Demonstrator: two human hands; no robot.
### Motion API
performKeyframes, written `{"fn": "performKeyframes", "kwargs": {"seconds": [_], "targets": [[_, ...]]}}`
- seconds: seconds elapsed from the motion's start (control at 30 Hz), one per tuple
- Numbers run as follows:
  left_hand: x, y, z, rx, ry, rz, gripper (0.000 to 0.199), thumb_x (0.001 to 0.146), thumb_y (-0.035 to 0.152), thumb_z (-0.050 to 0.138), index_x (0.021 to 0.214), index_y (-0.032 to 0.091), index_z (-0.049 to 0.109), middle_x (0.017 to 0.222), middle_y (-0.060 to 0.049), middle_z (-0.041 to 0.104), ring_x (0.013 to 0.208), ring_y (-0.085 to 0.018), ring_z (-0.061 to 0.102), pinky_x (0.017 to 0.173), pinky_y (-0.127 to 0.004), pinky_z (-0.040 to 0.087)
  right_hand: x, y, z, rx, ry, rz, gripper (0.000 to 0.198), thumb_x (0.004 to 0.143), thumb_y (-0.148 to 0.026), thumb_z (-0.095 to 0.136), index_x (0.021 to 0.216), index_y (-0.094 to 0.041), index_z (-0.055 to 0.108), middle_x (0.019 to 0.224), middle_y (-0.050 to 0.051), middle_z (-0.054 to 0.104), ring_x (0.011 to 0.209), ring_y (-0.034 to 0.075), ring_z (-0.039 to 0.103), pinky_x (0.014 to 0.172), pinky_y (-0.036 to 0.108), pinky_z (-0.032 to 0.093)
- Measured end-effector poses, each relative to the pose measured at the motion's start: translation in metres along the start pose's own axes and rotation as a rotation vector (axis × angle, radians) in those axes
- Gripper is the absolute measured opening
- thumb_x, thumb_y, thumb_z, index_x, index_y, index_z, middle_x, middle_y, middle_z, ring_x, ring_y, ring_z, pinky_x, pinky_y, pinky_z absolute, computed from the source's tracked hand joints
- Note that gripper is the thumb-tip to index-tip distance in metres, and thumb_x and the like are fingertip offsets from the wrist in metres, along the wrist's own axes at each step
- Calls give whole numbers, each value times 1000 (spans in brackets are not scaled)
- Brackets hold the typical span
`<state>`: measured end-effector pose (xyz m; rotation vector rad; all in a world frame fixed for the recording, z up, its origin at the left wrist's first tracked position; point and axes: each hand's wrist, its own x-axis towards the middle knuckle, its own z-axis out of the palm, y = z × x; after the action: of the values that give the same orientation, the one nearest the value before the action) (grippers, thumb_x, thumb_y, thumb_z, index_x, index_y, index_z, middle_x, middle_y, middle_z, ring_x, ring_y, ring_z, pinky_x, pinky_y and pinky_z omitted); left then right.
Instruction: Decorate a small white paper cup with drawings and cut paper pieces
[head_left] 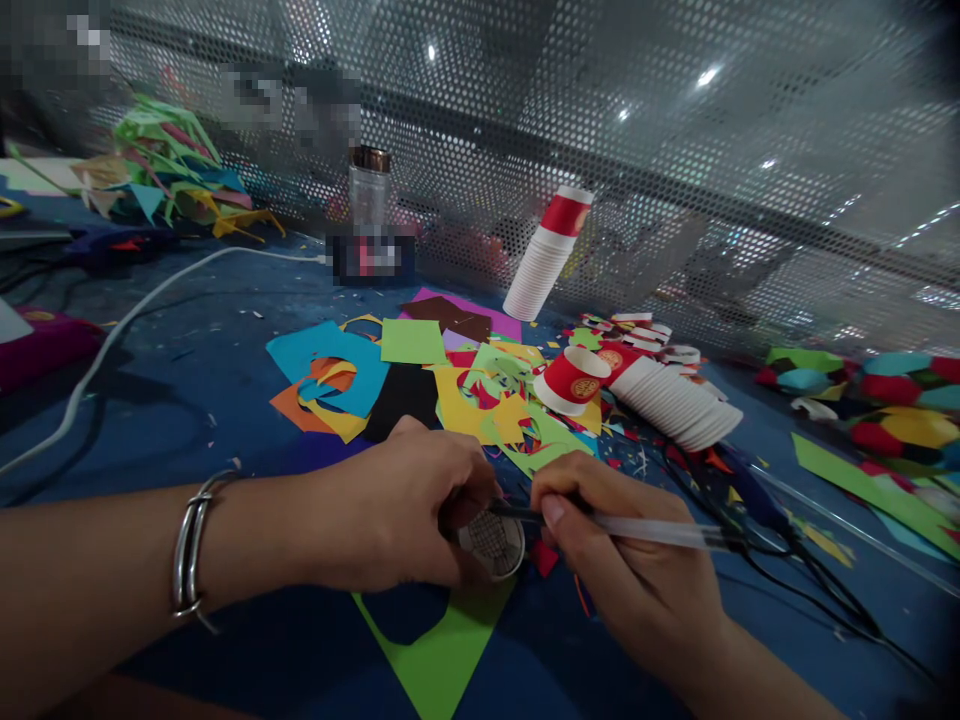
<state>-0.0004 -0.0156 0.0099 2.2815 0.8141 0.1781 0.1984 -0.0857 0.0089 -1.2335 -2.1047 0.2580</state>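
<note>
My left hand (420, 505) is closed on a small round disc (493, 545), whose pale face carries dark lines. Between the thumb and fingers of my right hand (622, 550) lies a pen (660, 530) with a dark front end and a translucent barrel. Its front end points left and reaches the disc's upper edge; whether the tip touches is hard to make out. Directly below both hands is a light green sheet of paper (450, 660) with a rounded piece cut out of it. Part of the disc is hidden by my left fingers.
Cut coloured paper (412, 342) and scraps cover the blue table (247, 340). A paper cup (571, 380), a lying cup stack (671, 400) and a leaning stack (547, 255) stand beyond. A white cable (112, 340) runs left; dark cables (817, 590) lie right. Perforated metal (465, 170) closes the back.
</note>
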Motion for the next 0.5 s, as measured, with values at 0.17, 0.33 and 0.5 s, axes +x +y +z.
{"fn": "performKeyframes", "kwargs": {"seconds": [0.17, 0.33, 0.5], "targets": [[1, 0, 1, 9, 11, 0, 26, 66, 33, 77, 72, 19, 56, 73, 4, 56, 75, -16, 47, 69, -29, 29, 0, 2, 0, -20, -3, -6, 21, 95, -13, 43, 81, -19, 58, 66, -2, 59, 55, 10, 54, 52, 24, 40], [0, -2, 2, -1, -5, -11, 23, 67, 34, 75, 77, 19, 60, 75, 4, 57, 78, -17, 49, 68, -29, 29, 0, 4, 0, -42, -1, -3, 20, 95, -15, 44, 83, -19, 59, 67, -2, 60, 57, 11, 55, 54, 24, 41], [-1, -1, -1, -10, -21, -11, 22, 68, 34, 73, 74, 19, 59, 75, 3, 58, 79, -18, 50, 67, -28, 31, 1, 0, -1, -33, -1, 6, 22, 95, -14, 43, 81, -19, 59, 67, -1, 61, 57, 12, 57, 55, 25, 43]]}}
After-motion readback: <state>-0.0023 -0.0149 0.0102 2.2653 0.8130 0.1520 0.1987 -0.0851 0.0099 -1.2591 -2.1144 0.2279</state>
